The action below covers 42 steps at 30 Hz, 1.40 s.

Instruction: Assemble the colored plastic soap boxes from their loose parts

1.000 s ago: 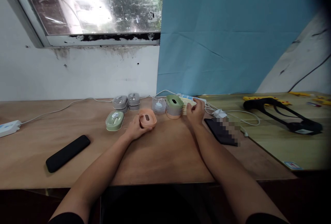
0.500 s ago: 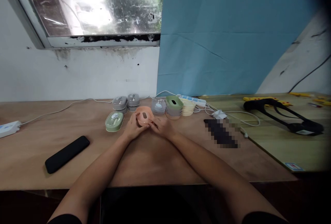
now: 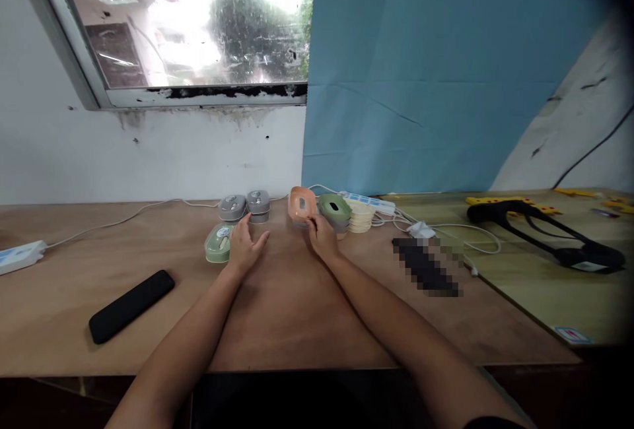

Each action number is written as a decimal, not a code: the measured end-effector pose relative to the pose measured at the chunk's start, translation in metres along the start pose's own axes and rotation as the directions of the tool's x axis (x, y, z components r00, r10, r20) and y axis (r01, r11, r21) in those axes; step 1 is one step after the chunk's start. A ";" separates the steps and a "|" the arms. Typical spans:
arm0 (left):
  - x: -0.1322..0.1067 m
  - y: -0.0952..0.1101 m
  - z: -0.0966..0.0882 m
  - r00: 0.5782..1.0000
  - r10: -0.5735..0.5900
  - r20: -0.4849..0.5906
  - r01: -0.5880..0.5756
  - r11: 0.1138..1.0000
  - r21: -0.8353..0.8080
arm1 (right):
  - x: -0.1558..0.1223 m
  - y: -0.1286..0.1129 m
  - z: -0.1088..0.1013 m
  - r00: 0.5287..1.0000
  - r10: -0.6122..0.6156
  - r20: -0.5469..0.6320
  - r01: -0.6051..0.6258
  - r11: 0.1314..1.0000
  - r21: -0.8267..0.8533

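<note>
An orange plastic lid with an oval slot (image 3: 302, 202) is tilted up in my right hand (image 3: 322, 233), pinched at its lower right edge. It is over the clear plastic pieces, which it mostly hides. Fingers apart and holding nothing, my left hand (image 3: 246, 245) hovers beside a green lidded box (image 3: 218, 243). Behind that hand stand two stacks of grey boxes, the left grey stack (image 3: 232, 207) and the right grey stack (image 3: 258, 206). Just right of the orange lid, a green slotted lid (image 3: 335, 206) tops a stack of similar pieces. Next to it is a cream stack (image 3: 362, 216).
A black phone (image 3: 131, 306) lies at the left front. White power strips sit at the far left (image 3: 22, 257) and at the back (image 3: 369, 202), with cables trailing. On the right are a pixelated dark item (image 3: 426, 266) and a black strap-like frame (image 3: 545, 234).
My right hand has carried the orange lid to the right and back, over the clear pieces. My left hand has let go of it and moved left, opening. The view has tilted slightly upward.
</note>
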<state>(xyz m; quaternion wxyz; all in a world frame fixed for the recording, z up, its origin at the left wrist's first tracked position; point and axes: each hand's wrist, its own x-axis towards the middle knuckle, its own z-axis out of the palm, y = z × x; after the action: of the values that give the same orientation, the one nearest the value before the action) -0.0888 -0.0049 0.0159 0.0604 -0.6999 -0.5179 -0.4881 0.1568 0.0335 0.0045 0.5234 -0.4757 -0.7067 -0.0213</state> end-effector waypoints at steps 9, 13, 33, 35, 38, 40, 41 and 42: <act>0.001 -0.006 0.002 0.999 -0.021 0.035 0.020 0.999 0.036 | -0.002 0.007 0.017 0.992 0.096 0.076 -0.088 0.991 -0.105; 0.000 -0.003 0.003 0.998 -0.006 0.059 0.004 0.999 0.032 | -0.004 0.004 0.015 0.992 0.064 0.109 -0.050 0.991 -0.125; -0.003 -0.009 0.010 0.989 0.028 0.143 -0.025 0.999 -0.028 | 0.010 0.004 -0.021 0.982 -0.002 -0.187 -0.007 0.999 -0.048; -0.003 -0.008 0.011 0.987 0.017 0.157 -0.013 1.000 -0.027 | 0.011 0.010 -0.034 0.968 -0.003 -0.252 -0.016 0.997 -0.074; -0.003 -0.006 0.011 0.984 0.006 0.177 -0.002 1.000 -0.022 | 0.012 0.024 -0.052 0.946 0.000 -0.323 -0.038 0.993 -0.111; -0.003 -0.004 0.010 0.983 0.011 0.184 -0.007 1.000 -0.025 | 0.014 0.034 -0.061 0.934 -0.004 -0.358 -0.046 0.990 -0.132; -0.003 -0.003 0.010 0.982 0.015 0.186 -0.010 1.000 -0.027 | 0.015 0.038 -0.064 0.927 -0.005 -0.375 -0.052 0.988 -0.142; -0.003 -0.003 0.010 0.982 0.017 0.187 -0.012 1.000 -0.028 | 0.015 0.043 -0.067 0.921 -0.005 -0.391 -0.058 0.987 -0.151</act>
<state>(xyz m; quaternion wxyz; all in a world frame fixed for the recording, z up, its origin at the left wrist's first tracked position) -0.0847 0.0002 0.0075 0.0057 -0.7472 -0.5096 -0.4266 0.2343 0.0316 0.0265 0.6139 -0.5119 -0.5779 -0.1647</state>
